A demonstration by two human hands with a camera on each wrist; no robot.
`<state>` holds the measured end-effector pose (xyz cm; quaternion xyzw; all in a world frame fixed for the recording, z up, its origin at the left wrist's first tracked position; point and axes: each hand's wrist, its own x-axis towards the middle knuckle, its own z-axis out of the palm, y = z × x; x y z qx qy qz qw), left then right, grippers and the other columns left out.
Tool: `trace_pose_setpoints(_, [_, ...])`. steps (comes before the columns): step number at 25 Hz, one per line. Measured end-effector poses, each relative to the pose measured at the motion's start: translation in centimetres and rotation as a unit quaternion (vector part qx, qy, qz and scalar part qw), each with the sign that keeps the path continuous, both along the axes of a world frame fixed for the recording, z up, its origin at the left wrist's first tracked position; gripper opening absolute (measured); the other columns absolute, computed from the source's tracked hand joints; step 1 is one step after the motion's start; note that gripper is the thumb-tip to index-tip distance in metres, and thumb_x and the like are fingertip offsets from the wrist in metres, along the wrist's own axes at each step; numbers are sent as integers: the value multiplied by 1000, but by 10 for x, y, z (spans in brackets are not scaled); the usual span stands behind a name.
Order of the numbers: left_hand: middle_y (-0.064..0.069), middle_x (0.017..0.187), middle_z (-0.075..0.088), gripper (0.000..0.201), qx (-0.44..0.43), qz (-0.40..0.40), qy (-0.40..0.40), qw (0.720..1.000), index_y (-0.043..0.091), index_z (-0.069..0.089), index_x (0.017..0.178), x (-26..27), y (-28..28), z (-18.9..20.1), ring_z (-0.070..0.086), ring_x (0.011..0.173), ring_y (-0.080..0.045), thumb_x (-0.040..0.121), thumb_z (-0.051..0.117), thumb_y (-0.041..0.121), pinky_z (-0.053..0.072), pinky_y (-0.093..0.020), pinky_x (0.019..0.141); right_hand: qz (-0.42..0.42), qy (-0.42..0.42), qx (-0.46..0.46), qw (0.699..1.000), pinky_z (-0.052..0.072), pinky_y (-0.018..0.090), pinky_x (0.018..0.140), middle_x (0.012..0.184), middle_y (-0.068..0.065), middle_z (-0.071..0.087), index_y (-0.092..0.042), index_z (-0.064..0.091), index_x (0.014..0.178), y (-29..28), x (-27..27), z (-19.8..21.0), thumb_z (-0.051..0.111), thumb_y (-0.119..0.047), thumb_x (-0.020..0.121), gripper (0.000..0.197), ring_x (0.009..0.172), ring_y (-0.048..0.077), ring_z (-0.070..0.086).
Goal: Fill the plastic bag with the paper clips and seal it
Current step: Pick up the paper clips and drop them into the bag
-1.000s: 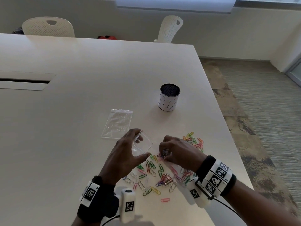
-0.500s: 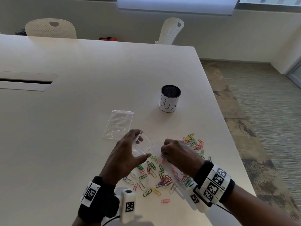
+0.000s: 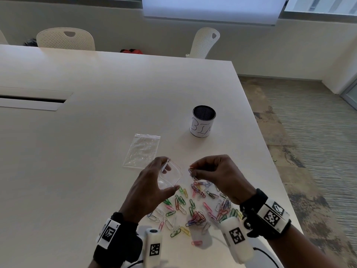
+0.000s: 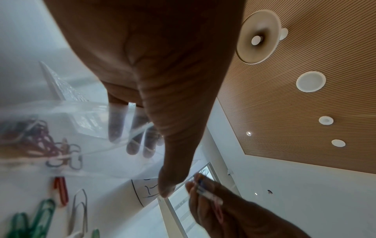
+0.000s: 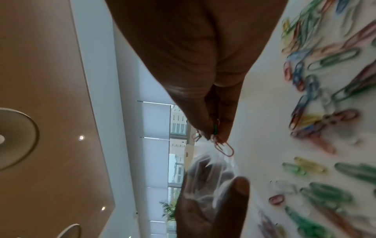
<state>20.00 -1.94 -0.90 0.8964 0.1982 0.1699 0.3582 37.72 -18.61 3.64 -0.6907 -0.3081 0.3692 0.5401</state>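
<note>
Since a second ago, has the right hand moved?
Yes. The right hand has lifted off the loose paper clips on the table, pinching a few clips, and now sits beside the bag, nearer the BIN cup.

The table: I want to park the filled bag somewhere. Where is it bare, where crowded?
Bare: the table left of the spare flat bag, and between that bag and the BIN cup. Crowded: loose paper clips between and under both hands.

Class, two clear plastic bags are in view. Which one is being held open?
The bag in the left hand, near the paper clips. Its mouth is spread open, while the other bag lies flat on the table, untouched.
</note>
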Motion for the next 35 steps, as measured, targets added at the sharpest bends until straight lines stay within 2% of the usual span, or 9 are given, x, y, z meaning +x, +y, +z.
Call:
trace_pose_setpoints(4, [17,114,61,69,3,0,-3,1000,33,46,130,0,0,1,60,105,0,75,87,44,56,-31,91,-44,-8,81,996,63,29,85,93,8,81,-4,78,102,20,-24,10,81,-2,83,19,89,20,79])
trace_pose_setpoints(9, [18,110,60,58,-3,-3,-6,1000,34,49,120,0,1,1,60,105,1,76,86,40,56,-32,90,-80,-210,88,970,62,19,78,94,-3,77,-11,78,99,44,-46,-2,81,-5,85,14,85,5,75])
trace_pose_setpoints(16, [14,113,64,63,-23,1,-10,1000,31,50,128,0,2,0,62,104,-3,77,86,40,57,-34,90,6,-307,70,949,61,18,84,101,1,78,-10,78,106,41,-55,1,76,-5,89,17,90,5,75])
trace_pose_setpoints(21, [16,111,63,62,-13,-8,-14,1000,30,50,126,3,0,1,61,104,-1,77,85,43,56,-31,89,-16,-347,69,935,60,16,79,97,1,78,-8,80,102,35,-42,3,76,-4,89,14,83,4,73])
trace_pose_setpoints(25, [18,113,62,70,-12,-13,-20,1000,29,48,132,3,0,0,61,105,-1,76,87,44,54,-28,92,-50,-365,-24,929,61,19,83,104,4,78,-9,79,105,10,-2,-7,75,-6,91,15,85,7,72])
trace_pose_setpoints(28, [19,113,62,71,-16,-17,-17,1000,29,48,133,4,-2,0,62,106,-2,75,88,42,54,-29,93,-59,-398,-156,902,59,26,82,118,3,74,-15,76,116,-16,39,-17,75,-19,92,24,89,11,71])
trace_pose_setpoints(31, [20,112,63,70,-20,-20,-18,999,31,48,131,6,-2,-1,62,106,-2,75,89,41,54,-29,93,-25,-408,-287,866,54,38,98,135,5,62,-16,65,134,-33,70,-22,73,-34,94,45,116,23,64])
trace_pose_setpoints(33, [20,112,62,69,-24,-21,-17,999,31,48,130,6,-1,-1,62,107,-2,75,89,39,54,-31,94,10,-393,-313,864,47,42,110,145,7,53,-14,56,144,-37,80,-26,68,-31,97,51,132,27,53])
trace_pose_setpoints(35, [20,112,62,69,-23,-23,-13,999,31,48,129,6,-1,0,61,107,-1,74,89,38,55,-34,94,41,-384,-327,862,42,42,115,150,8,47,-12,49,150,-36,82,-30,60,-23,100,52,139,29,46])
